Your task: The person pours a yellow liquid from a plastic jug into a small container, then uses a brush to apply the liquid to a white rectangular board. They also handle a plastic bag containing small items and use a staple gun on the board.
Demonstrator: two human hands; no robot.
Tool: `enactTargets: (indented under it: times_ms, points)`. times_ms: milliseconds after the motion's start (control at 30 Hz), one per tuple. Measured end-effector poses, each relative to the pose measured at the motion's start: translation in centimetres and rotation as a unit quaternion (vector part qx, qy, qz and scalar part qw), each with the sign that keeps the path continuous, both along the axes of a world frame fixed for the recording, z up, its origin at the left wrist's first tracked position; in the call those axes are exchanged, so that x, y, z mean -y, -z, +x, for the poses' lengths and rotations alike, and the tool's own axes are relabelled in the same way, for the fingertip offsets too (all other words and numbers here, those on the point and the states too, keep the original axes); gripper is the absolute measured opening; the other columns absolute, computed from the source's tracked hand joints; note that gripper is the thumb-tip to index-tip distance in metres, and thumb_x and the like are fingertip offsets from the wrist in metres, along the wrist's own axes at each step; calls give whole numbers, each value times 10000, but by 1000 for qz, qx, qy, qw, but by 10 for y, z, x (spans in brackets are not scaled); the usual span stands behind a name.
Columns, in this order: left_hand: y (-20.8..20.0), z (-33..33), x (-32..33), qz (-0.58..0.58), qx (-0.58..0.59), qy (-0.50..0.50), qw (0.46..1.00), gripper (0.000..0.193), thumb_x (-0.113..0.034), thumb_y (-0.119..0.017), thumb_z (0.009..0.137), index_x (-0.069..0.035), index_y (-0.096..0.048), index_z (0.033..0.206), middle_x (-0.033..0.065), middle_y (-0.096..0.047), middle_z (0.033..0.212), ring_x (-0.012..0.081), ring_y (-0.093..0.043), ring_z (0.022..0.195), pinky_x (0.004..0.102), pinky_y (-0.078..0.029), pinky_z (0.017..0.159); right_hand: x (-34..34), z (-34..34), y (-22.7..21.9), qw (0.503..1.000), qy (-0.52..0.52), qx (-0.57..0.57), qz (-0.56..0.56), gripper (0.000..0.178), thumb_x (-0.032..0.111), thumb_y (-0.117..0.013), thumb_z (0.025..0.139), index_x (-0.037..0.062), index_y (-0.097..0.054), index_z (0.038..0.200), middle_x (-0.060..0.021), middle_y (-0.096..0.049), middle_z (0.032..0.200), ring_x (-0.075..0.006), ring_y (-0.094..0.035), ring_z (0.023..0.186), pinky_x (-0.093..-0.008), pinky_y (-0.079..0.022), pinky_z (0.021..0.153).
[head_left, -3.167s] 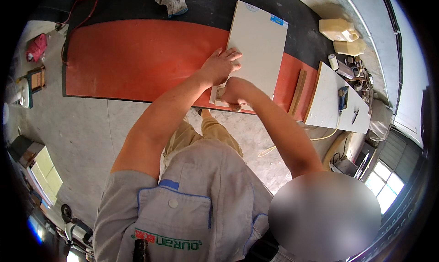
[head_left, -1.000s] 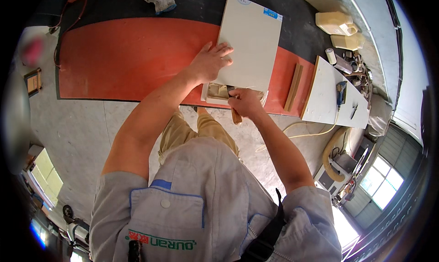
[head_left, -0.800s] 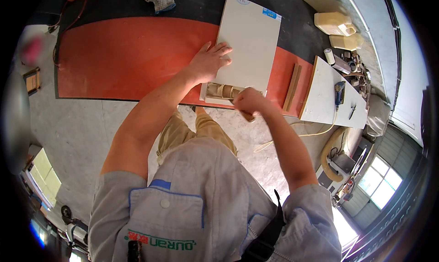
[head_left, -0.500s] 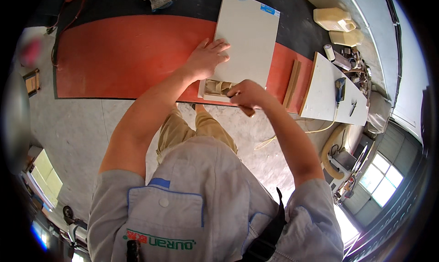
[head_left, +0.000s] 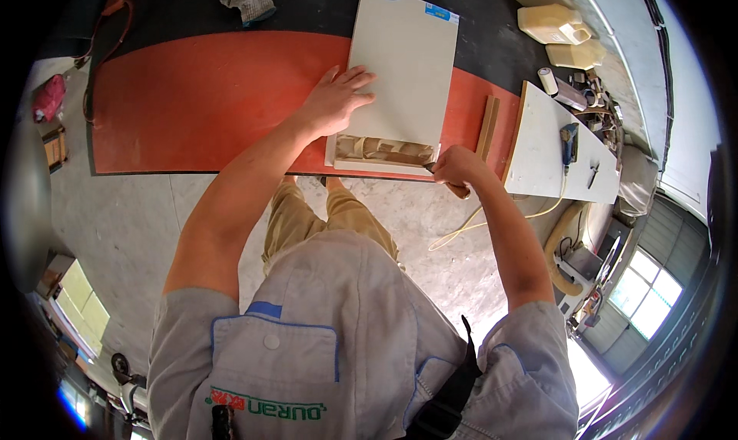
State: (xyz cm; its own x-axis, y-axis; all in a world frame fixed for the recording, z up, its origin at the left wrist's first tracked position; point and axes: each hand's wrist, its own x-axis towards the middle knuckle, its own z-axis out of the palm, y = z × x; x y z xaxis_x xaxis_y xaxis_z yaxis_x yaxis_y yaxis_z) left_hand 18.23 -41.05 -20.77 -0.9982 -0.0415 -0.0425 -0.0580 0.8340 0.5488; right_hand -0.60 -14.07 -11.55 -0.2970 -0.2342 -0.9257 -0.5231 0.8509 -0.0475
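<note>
A pale flat panel (head_left: 407,71) with a blue label lies across the workbench, its near end toward me. A hollow opening (head_left: 380,149) along that end shows brown, cardboard-like filling inside. My left hand (head_left: 336,102) rests on the panel's left side with its fingers spread, holding nothing. At the right corner of the opening, my right hand (head_left: 459,167) is closed round a wooden-handled tool (head_left: 460,191). The handle's end sticks out below my fist, and a thin dark tip points toward the opening. Which kind of tool it is stays hidden by my hand.
Right of the panel, a wooden strip (head_left: 487,126) lies on the red bench mat (head_left: 207,102). Beyond it, a white board (head_left: 542,148) carries a blue corded tool (head_left: 569,144). Plastic jugs (head_left: 550,25) stand at the far right. A grey glove (head_left: 247,0) lies at the back.
My right hand has moved right with the tool, from the middle of the opening to its right corner. My left hand stays on the panel. The whole view has shifted slightly.
</note>
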Motion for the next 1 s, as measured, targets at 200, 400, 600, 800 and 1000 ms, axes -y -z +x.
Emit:
enactTargets:
  times_ms: [200, 400, 600, 800, 1000]
  points:
    - [0, 2, 0, 0, 8, -2, 1000, 553, 68, -609, 844, -139, -693, 1350, 50, -393, 1660, 236, -296, 1568, 535, -259, 1269, -8, -6, -15, 967, 241, 30, -78, 151, 124, -735, 846, -21, -741, 807, -45, -635, 577, -135, -537, 486, -347, -462, 536]
    - [-1, 0, 1, -2, 5, 5, 1000, 556, 71, -604, 845, -138, -691, 1353, 55, -386, 1664, 237, -291, 1571, 533, -259, 1269, -41, 8, -6, 951, 262, 46, -160, 269, 107, -739, 867, -78, -767, 1059, -84, -693, 736, -133, -634, 636, -312, -519, 560]
    - [-3, -1, 0, -24, 2, 21, 999, 582, 80, -615, 826, -133, -673, 1364, 73, -381, 1660, 267, -294, 1566, 546, -268, 1257, -70, 41, 13, 676, 648, 209, -282, 278, 176, -562, 1003, -55, -646, 1135, -118, -675, 802, -205, -631, 603, -403, -578, 648]
    - [-18, -5, 1, -44, 35, 43, 998, 619, 84, -632, 806, -142, -653, 1382, 75, -354, 1670, 274, -276, 1572, 558, -287, 1245, -77, 76, 53, 520, 769, 190, -319, 180, 186, -529, 1033, 45, -608, 953, -101, -676, 852, -192, -623, 675, -437, -583, 759]
    - [-19, -7, -1, -80, 52, 57, 994, 642, 96, -611, 816, -148, -633, 1410, 84, -349, 1673, 297, -273, 1570, 557, -291, 1246, -58, 53, 47, 579, 704, 156, -379, 120, 48, -542, 995, -30, -613, 939, -126, -669, 851, -182, -602, 686, -393, -597, 695]
